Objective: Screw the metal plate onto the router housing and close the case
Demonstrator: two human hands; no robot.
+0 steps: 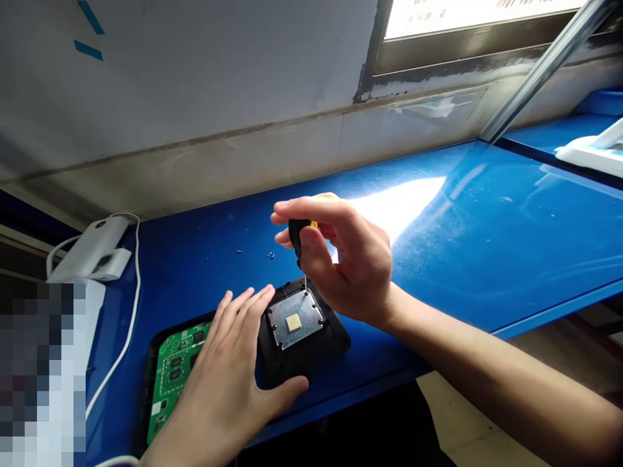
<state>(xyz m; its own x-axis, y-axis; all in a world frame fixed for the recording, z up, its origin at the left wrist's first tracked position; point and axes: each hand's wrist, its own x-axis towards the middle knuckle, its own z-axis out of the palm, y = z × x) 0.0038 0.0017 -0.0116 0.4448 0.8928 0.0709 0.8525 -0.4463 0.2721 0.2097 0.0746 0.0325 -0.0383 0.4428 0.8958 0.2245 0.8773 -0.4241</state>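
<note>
My right hand [348, 256] grips a screwdriver [298, 239] with a black and yellow handle. Its thin shaft points down, the tip at a screw by the upper right corner of a silver metal plate [285, 334]. The plate, with a pale square pad [294, 322] on it, sits in a black plastic housing [335, 334]. Fingers spread, my left hand [238, 350] rests at the left side of the housing, its thumb near the lower edge. Partly under that hand lies a green circuit board [168, 373] in a black shell.
Several small screws [270, 255] lie on the blue table [209, 233] behind the housing. A white device [104, 243] with a white cable [137, 279] stands at the left, beside a person partly blurred out. A metal post [540, 74] rises at the right, before a white object [596, 152].
</note>
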